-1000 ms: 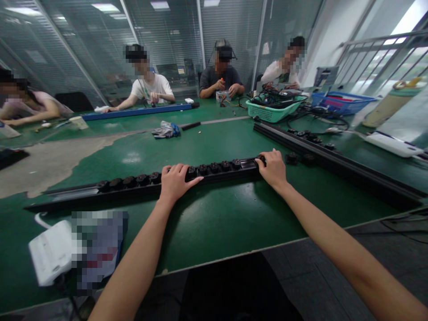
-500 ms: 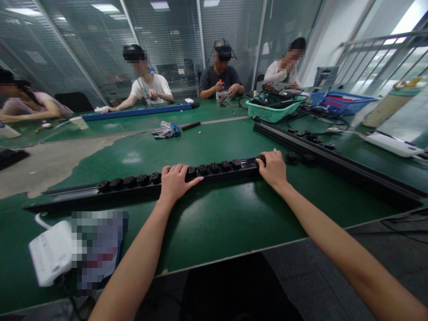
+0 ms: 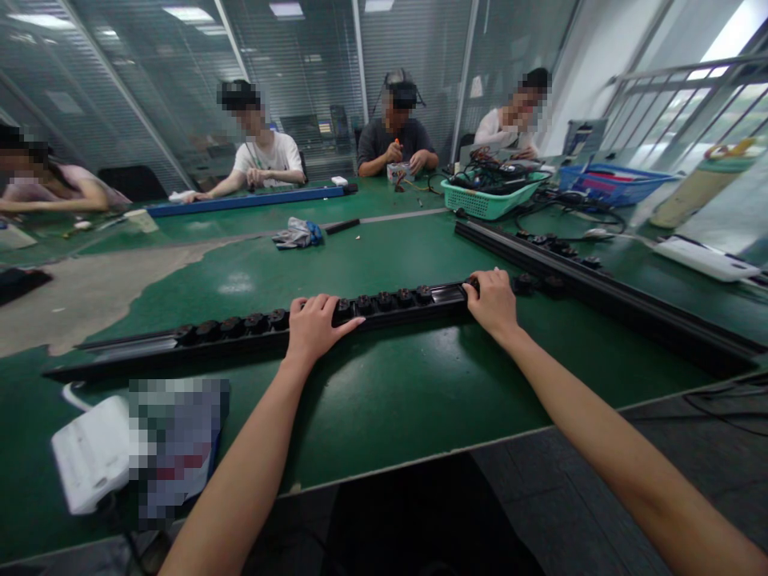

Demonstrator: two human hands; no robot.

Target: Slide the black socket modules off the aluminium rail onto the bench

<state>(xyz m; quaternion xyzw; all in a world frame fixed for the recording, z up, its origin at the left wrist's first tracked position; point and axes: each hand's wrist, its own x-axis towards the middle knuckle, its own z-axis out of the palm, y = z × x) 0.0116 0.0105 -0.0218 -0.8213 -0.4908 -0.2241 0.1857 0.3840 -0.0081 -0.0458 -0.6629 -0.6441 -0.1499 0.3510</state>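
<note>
**Q:** Main piece, and where?

**A:** A long black aluminium extrusion rail point(image 3: 240, 336), lying flat across the green surface point(image 3: 396, 400), not far from the near edge. Along its top, a row of round black knobs point(image 3: 384, 301).

**Q:** Left hand?

**A:** Left hand point(image 3: 317, 326) on the rail around its middle, fingers together and curled over the far side, thumb stretched along the near side. Firmly on it, by the look.

**Q:** Right hand?

**A:** Right hand point(image 3: 492, 302) at the rail's right end, fingers bunched and hooked over the top, just past the last knob.

**Q:** Close by?

**A:** To the right, a second black rail point(image 3: 606, 300), angled away, with knobs of its own. At lower left, a white plastic box point(image 3: 90, 456) beside a pixelated, unreadable packet point(image 3: 180, 432).

**Q:** Farther off?

**A:** Crumpled work gloves point(image 3: 297, 233) mid-surface, then a teal plastic basket point(image 3: 489, 202) crammed with cables and a blue basket point(image 3: 612, 186). Beyond those, co-workers seated along the far side, one with hands around a small box point(image 3: 399, 172).
</note>
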